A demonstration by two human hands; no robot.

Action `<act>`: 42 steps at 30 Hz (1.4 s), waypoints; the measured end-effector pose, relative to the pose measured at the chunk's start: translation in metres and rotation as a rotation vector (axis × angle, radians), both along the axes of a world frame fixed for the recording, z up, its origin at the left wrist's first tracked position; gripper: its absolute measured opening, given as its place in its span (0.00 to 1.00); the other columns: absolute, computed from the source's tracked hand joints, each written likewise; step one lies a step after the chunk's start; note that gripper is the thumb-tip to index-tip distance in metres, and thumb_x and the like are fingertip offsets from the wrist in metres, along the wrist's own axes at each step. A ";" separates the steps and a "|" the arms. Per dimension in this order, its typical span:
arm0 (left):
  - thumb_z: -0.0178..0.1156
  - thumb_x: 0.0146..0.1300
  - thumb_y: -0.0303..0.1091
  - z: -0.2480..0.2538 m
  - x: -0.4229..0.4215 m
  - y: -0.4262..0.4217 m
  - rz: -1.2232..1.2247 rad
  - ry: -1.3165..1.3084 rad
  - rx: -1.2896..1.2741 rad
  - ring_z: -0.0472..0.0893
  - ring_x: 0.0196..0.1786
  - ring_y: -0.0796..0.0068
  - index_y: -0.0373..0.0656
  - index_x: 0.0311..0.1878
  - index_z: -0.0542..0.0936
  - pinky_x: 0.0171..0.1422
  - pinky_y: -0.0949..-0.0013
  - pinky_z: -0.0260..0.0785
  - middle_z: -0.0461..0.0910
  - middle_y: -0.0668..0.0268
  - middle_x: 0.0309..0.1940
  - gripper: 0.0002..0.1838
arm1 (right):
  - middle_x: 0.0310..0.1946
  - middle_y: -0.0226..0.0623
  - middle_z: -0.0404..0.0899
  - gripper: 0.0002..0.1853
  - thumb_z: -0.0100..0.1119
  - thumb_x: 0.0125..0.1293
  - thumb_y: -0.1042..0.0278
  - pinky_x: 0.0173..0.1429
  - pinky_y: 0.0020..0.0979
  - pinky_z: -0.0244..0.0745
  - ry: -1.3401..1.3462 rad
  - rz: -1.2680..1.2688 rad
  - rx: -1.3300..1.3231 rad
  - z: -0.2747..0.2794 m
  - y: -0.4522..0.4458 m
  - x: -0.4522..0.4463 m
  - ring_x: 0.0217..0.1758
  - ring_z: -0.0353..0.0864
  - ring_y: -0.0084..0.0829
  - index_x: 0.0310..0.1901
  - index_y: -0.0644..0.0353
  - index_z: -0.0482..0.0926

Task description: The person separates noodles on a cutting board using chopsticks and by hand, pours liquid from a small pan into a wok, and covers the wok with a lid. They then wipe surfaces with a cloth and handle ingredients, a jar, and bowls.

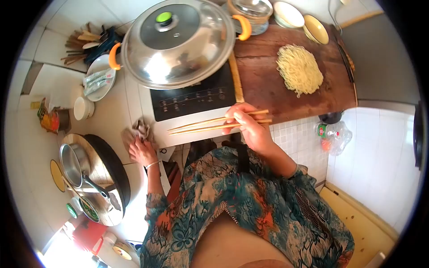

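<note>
My right hand point(248, 123) grips a pair of wooden chopsticks point(201, 125), which point left across the front edge of the cooktop. On the counter to the left, my left hand point(142, 152) lies on a crumpled greyish-brown cloth point(142, 129); its fingers are partly bent over the fabric. A large steel wok with a domed lid point(178, 62), orange side handles and a green knob stands on the black induction cooktop point(192, 98). To the right, a pile of pale noodles point(300, 70) rests on a brown wooden board point(257, 85).
Bowls point(288, 14) stand behind the board, and a knife point(344, 60) lies along its right side. At left are a plate with packets point(100, 78), a small white bowl point(83, 108) and a steel saucepan point(73, 165) on a round wooden board. Plastic bottles point(337, 136) sit below right.
</note>
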State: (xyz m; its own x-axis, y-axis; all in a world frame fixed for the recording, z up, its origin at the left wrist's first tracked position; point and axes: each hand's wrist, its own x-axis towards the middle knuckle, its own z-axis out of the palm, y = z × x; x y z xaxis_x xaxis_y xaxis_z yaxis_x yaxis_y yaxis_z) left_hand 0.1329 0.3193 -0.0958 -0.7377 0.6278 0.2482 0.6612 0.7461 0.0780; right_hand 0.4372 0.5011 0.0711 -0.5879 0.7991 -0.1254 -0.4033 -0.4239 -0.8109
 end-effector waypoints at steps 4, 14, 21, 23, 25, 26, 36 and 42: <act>0.53 0.55 0.36 -0.020 0.028 -0.017 -0.067 -0.019 0.009 0.71 0.49 0.51 0.41 0.51 0.75 0.52 0.50 0.63 0.72 0.56 0.46 0.20 | 0.35 0.35 0.75 0.11 0.50 0.68 0.65 0.40 0.31 0.79 0.037 -0.030 -0.025 -0.001 0.002 0.043 0.35 0.77 0.27 0.38 0.65 0.76; 0.53 0.54 0.23 0.029 0.212 0.037 -0.444 -0.721 0.330 0.77 0.34 0.65 0.33 0.40 0.75 0.41 0.66 0.70 0.78 0.55 0.32 0.09 | 0.31 0.38 0.76 0.12 0.49 0.67 0.65 0.35 0.34 0.80 -0.001 -0.293 -0.018 -0.019 -0.010 0.168 0.29 0.80 0.32 0.39 0.67 0.77; 0.53 0.53 0.23 0.095 0.272 0.099 -0.770 -0.878 0.334 0.75 0.38 0.53 0.33 0.45 0.73 0.45 0.63 0.69 0.73 0.51 0.36 0.14 | 0.28 0.41 0.76 0.13 0.45 0.68 0.64 0.35 0.36 0.78 -0.005 -0.527 -0.062 -0.022 -0.013 0.216 0.28 0.79 0.36 0.38 0.67 0.75; 0.53 0.53 0.23 0.100 0.272 0.116 -0.798 -0.886 0.344 0.75 0.39 0.52 0.33 0.45 0.72 0.45 0.63 0.69 0.73 0.51 0.38 0.15 | 0.29 0.40 0.76 0.13 0.45 0.69 0.64 0.35 0.34 0.78 0.043 -0.602 -0.081 -0.022 -0.009 0.221 0.28 0.80 0.37 0.39 0.67 0.75; 0.54 0.53 0.22 0.110 0.276 0.137 -0.856 -0.871 0.374 0.75 0.39 0.52 0.33 0.45 0.72 0.45 0.63 0.69 0.73 0.51 0.38 0.14 | 0.29 0.40 0.77 0.14 0.44 0.69 0.64 0.35 0.34 0.78 0.036 -0.678 -0.087 -0.018 -0.007 0.225 0.28 0.80 0.36 0.39 0.67 0.75; 0.54 0.52 0.21 0.116 0.278 0.148 -0.897 -0.860 0.366 0.75 0.40 0.52 0.34 0.44 0.72 0.45 0.62 0.69 0.72 0.52 0.40 0.14 | 0.29 0.40 0.76 0.14 0.44 0.69 0.63 0.35 0.34 0.78 0.024 -0.707 -0.085 -0.016 -0.005 0.226 0.28 0.80 0.36 0.39 0.67 0.75; 0.58 0.42 0.24 0.089 0.284 0.213 -1.070 -0.293 0.238 0.72 0.46 0.59 0.44 0.43 0.77 0.50 0.59 0.62 0.73 0.61 0.44 0.20 | 0.30 0.40 0.76 0.15 0.41 0.71 0.61 0.37 0.35 0.78 -0.073 -0.739 -0.014 -0.012 0.029 0.227 0.28 0.79 0.35 0.42 0.66 0.72; 0.58 0.44 0.29 0.052 0.291 0.214 -0.999 -0.189 0.125 0.72 0.47 0.62 0.48 0.43 0.78 0.51 0.59 0.61 0.74 0.65 0.43 0.18 | 0.30 0.39 0.76 0.13 0.44 0.70 0.64 0.36 0.34 0.79 -0.003 -0.738 -0.099 -0.018 0.060 0.244 0.30 0.80 0.35 0.42 0.66 0.74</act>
